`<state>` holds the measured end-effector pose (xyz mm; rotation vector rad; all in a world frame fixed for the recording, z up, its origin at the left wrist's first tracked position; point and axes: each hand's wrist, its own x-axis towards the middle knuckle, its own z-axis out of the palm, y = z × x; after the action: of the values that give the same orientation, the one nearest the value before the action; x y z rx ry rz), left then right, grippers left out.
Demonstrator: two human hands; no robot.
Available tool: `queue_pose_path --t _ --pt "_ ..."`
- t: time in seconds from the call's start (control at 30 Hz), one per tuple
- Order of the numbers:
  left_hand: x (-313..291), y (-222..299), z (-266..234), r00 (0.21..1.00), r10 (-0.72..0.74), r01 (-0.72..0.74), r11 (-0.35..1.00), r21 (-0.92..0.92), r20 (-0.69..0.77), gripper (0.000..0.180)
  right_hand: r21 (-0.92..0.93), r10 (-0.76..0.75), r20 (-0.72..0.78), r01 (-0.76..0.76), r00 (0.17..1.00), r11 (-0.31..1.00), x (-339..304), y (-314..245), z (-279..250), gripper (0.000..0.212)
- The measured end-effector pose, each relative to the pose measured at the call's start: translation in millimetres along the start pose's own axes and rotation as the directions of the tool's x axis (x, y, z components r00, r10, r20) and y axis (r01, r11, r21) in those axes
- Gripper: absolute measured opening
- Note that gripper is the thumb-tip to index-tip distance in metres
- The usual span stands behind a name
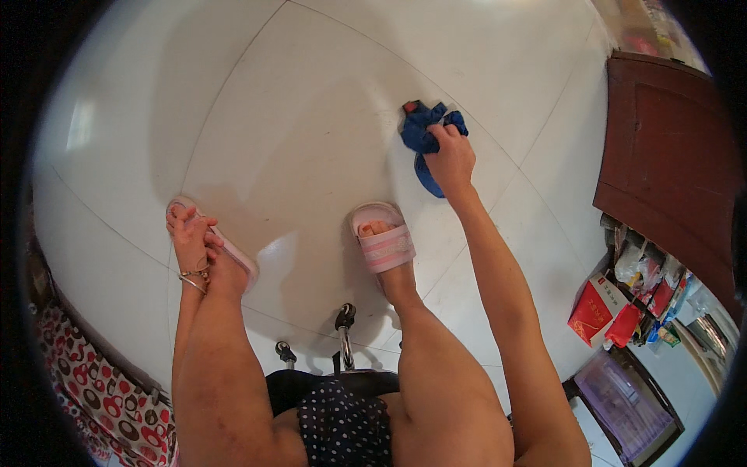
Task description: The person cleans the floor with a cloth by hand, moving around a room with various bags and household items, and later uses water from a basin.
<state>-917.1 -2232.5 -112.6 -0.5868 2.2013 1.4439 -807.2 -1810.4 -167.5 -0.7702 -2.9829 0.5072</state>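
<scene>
My right hand (451, 161) reaches forward and is closed on a crumpled dark blue cloth (420, 131), gripped at its right side. The cloth shows a small red patch at its far left corner and a paler bit near my fingers; a loop of it hangs or lies below my hand. Whether it rests on the floor I cannot tell. My left hand (191, 240), with bangles at the wrist, is down at my left foot. Its fingers are spread over the foot and the pink slipper (237, 261). On my right foot is a pink striped slipper (387, 247).
Pale floor tiles (311, 124) spread out ahead. Chair casters (345, 317) show between my legs. At the right stand a dark brown wooden panel (661, 148), a red and white box (596, 310) among bags, and a purple-topped frame (625, 405). Patterned fabric (101, 389) hangs at the left.
</scene>
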Motion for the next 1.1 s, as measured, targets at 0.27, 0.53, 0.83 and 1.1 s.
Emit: queue_pose_path --t 0.27,0.53,0.83,1.1 --pt "5 -10 -12 0.994 -0.061 0.062 0.998 -0.007 0.089 0.033 0.777 0.358 0.331 -0.468 0.873 0.421 16 29 -26 0.031" --pt "8 51 11 0.817 -0.25 0.184 0.967 0.176 0.52 0.03 0.894 0.152 0.422 -0.383 0.894 -0.234 -22 15 -47 0.038" --pt "10 118 115 0.646 0.003 0.072 0.995 -0.064 0.763 0.04 0.677 0.159 0.592 -0.381 0.79 -0.629 -55 -61 -46 0.021" --pt "-2 111 137 0.57 -0.108 0.401 0.902 -0.161 0.815 0.035 0.546 -0.126 0.711 -0.656 0.692 -0.521 -53 -112 -45 0.042"
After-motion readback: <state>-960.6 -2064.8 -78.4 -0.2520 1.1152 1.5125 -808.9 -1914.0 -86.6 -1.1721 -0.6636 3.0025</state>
